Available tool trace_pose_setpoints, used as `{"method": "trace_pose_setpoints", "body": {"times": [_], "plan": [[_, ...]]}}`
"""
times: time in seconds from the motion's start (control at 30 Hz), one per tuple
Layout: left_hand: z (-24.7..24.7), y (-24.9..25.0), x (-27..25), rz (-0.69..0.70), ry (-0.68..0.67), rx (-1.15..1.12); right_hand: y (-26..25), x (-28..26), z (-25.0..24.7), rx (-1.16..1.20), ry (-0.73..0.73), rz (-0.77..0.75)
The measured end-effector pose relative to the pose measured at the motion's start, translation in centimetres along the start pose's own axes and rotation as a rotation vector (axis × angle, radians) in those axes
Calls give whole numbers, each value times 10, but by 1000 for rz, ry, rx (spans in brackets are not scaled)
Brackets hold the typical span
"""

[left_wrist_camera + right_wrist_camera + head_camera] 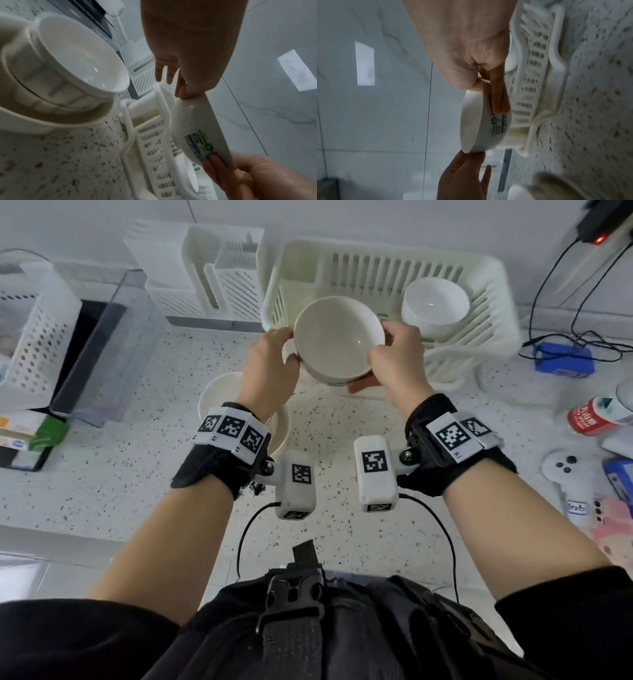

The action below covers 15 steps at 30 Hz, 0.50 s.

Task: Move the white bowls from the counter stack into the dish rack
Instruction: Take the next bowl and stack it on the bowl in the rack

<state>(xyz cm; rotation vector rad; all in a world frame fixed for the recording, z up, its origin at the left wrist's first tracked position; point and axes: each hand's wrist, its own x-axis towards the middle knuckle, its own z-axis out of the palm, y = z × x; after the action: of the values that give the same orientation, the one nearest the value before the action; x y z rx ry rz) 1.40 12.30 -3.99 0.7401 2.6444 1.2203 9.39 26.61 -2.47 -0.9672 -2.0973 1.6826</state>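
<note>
I hold a white bowl with both hands above the front left corner of the white dish rack. My left hand pinches its left rim with thumb and forefinger, the other fingers straight. My right hand grips the right rim, thumb inside, fingers under the base. A label shows on the bowl's underside. A second white bowl leans in the rack's right half. The counter stack stands below my left wrist, partly hidden by it.
A white cutlery holder stands left of the rack, a clear container and a perforated basket further left. To the right lie a blue box with cables, a red-labelled bottle and a white controller.
</note>
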Motion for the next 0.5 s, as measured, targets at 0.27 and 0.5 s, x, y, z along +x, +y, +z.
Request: {"method": "trace_pose_setpoints", "body": {"times": [0.27,0.5], "plan": [[78,69,40,87,-128,24,16,52,-96,67,125,29],[114,85,70,72,-226,121,28,104,-123,58,249,46]]}}
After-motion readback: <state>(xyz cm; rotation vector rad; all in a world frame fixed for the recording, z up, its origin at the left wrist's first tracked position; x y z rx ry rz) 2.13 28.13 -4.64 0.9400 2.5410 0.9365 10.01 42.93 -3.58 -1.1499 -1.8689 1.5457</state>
